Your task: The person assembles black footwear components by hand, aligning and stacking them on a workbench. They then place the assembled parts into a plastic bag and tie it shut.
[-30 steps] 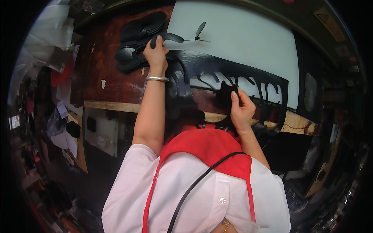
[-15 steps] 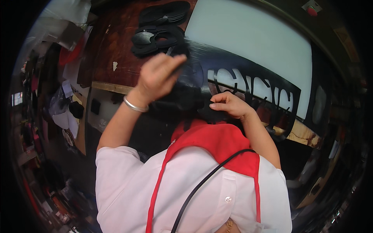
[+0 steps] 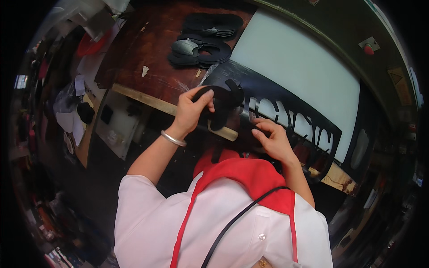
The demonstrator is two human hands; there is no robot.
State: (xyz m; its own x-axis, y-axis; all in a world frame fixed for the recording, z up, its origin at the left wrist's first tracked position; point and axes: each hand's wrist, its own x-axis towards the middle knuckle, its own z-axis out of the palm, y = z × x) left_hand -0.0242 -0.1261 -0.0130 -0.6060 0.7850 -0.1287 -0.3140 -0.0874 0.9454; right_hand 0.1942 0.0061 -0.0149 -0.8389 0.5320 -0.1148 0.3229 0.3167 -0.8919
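Note:
My left hand [image 3: 191,109], with a silver bangle at the wrist, is closed on a curved black cut piece [image 3: 219,117]. This piece hangs near the table's front edge, beside the left end of a black sheet [image 3: 252,79]. Rows of curved openings run through the sheet, with thin strips left between them. My right hand [image 3: 273,139] pinches a black strip at the sheet's near side; the fingers partly hide it. Beyond my left hand lie two stacks of black cut pieces, a farther stack [image 3: 210,21] and a nearer stack [image 3: 219,52].
A white board [image 3: 295,58] lies under the sheet's far part. The reddish-brown table [image 3: 134,62] has a pale wooden front edge [image 3: 143,99]. A red button [image 3: 368,49] sits on a dark machine frame at the right. Papers and plastic bags crowd the left.
My left hand has come back from over the sheet near the stacks and now grips the curved piece. My right hand stays at the sheet's near side. The whole view has shifted.

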